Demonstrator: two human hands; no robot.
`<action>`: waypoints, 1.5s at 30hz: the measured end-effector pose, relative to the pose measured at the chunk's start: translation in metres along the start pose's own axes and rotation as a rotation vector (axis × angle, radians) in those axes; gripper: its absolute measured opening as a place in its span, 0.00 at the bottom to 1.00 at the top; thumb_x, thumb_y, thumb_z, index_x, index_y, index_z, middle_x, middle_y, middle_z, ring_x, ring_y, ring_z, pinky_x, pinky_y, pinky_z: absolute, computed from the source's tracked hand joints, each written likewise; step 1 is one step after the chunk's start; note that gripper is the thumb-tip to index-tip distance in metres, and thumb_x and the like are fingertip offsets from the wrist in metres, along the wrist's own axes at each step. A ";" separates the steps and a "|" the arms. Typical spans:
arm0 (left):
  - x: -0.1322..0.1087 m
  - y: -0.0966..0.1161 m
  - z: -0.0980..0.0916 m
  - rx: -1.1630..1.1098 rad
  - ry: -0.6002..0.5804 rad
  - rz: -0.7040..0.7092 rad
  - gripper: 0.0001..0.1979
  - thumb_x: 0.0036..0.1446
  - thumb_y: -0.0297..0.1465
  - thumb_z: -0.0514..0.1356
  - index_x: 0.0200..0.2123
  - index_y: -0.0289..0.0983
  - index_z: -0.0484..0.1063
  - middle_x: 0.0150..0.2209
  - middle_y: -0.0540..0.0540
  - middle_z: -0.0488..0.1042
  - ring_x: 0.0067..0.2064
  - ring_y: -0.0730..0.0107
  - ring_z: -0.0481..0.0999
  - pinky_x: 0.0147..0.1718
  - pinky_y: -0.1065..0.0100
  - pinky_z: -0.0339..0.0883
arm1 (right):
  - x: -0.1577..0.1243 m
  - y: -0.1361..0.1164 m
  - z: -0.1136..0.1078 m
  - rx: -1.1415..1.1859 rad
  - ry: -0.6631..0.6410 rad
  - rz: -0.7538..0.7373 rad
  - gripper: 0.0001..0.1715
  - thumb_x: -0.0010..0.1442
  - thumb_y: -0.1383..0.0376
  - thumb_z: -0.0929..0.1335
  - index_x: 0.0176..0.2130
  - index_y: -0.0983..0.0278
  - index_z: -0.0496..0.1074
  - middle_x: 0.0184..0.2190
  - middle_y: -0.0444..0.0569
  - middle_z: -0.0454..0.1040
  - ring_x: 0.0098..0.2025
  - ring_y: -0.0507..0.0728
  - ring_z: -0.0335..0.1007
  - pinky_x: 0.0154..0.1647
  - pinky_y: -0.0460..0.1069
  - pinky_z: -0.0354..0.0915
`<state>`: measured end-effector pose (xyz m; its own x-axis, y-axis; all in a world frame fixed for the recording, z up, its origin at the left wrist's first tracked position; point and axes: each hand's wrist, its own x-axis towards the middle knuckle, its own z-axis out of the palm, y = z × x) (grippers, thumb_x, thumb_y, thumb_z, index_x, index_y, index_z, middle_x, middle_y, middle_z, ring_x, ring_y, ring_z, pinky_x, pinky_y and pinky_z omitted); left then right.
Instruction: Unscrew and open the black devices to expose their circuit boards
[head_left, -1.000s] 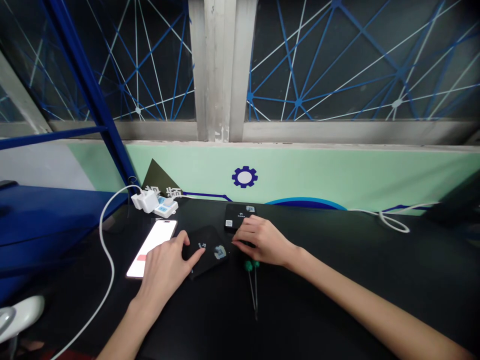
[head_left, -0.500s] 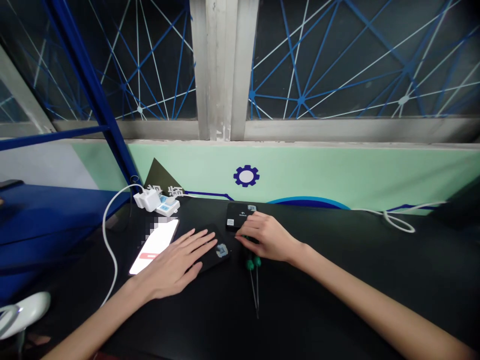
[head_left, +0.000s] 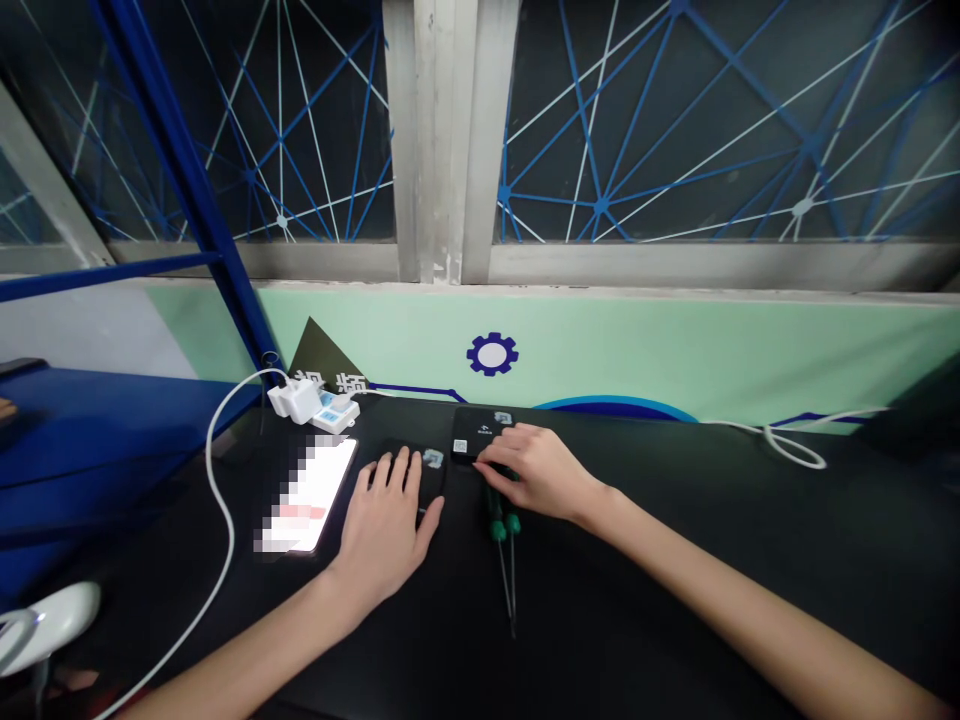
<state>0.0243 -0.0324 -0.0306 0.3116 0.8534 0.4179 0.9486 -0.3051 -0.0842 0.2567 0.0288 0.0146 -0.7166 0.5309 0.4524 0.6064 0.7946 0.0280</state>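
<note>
My left hand [head_left: 390,520] lies flat, fingers stretched out, on a small black box [head_left: 427,470] that bears a sticker. My right hand [head_left: 529,470] rests with curled fingers at the near edge of a second black box [head_left: 476,432] further back; whether it grips anything is hidden. Two thin screwdrivers with green handles [head_left: 504,545] lie just below my right hand. A lit phone [head_left: 306,494] lies left of my left hand on the black table [head_left: 675,560].
A white charger and power strip [head_left: 311,405] sit at the back left, with a white cable [head_left: 217,520] looping toward the near edge. Another white cable [head_left: 787,445] lies at the back right. A white object [head_left: 45,625] sits at the lower left.
My left hand has turned the nearer black box and pushed it back, beside the phone and next to the second box. My right hand has barely moved.
</note>
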 end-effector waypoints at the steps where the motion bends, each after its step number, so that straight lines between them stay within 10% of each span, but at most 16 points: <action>1: 0.001 -0.002 0.000 -0.017 0.012 0.029 0.28 0.69 0.43 0.47 0.63 0.31 0.64 0.62 0.34 0.68 0.62 0.46 0.66 0.60 0.46 0.59 | 0.000 0.000 -0.001 -0.005 -0.016 0.015 0.16 0.67 0.63 0.63 0.34 0.64 0.77 0.27 0.47 0.77 0.29 0.54 0.69 0.35 0.48 0.57; 8: -0.007 -0.024 0.001 -0.126 -0.023 0.271 0.26 0.72 0.36 0.43 0.70 0.39 0.49 0.69 0.45 0.56 0.70 0.62 0.52 0.68 0.53 0.49 | 0.003 0.000 -0.005 -0.026 -0.103 0.065 0.15 0.67 0.63 0.63 0.34 0.64 0.77 0.28 0.48 0.77 0.30 0.54 0.70 0.35 0.48 0.56; 18: 0.024 -0.019 0.020 -0.067 -0.082 0.155 0.27 0.72 0.38 0.40 0.69 0.31 0.53 0.69 0.41 0.55 0.70 0.61 0.54 0.67 0.53 0.50 | 0.006 -0.007 -0.009 -0.217 -0.264 0.409 0.21 0.65 0.57 0.64 0.24 0.64 0.73 0.22 0.49 0.75 0.25 0.55 0.71 0.25 0.48 0.45; 25: 0.048 -0.019 0.035 -0.053 -0.088 0.073 0.27 0.71 0.36 0.40 0.69 0.36 0.53 0.69 0.44 0.55 0.70 0.61 0.53 0.68 0.51 0.46 | 0.009 -0.026 -0.014 -0.257 -0.384 0.605 0.25 0.64 0.50 0.63 0.31 0.66 0.77 0.28 0.56 0.78 0.32 0.63 0.77 0.27 0.49 0.58; 45: 0.062 -0.017 0.041 -0.133 0.002 -0.009 0.24 0.71 0.36 0.43 0.66 0.38 0.60 0.66 0.38 0.62 0.68 0.54 0.58 0.65 0.46 0.51 | 0.003 -0.048 0.001 -0.221 -0.392 0.634 0.18 0.60 0.53 0.66 0.34 0.66 0.74 0.29 0.58 0.78 0.33 0.66 0.79 0.28 0.50 0.62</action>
<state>0.0301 0.0435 -0.0405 0.3026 0.8556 0.4199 0.9356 -0.3508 0.0404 0.2248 -0.0078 0.0141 -0.2545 0.9624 0.0945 0.9663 0.2492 0.0644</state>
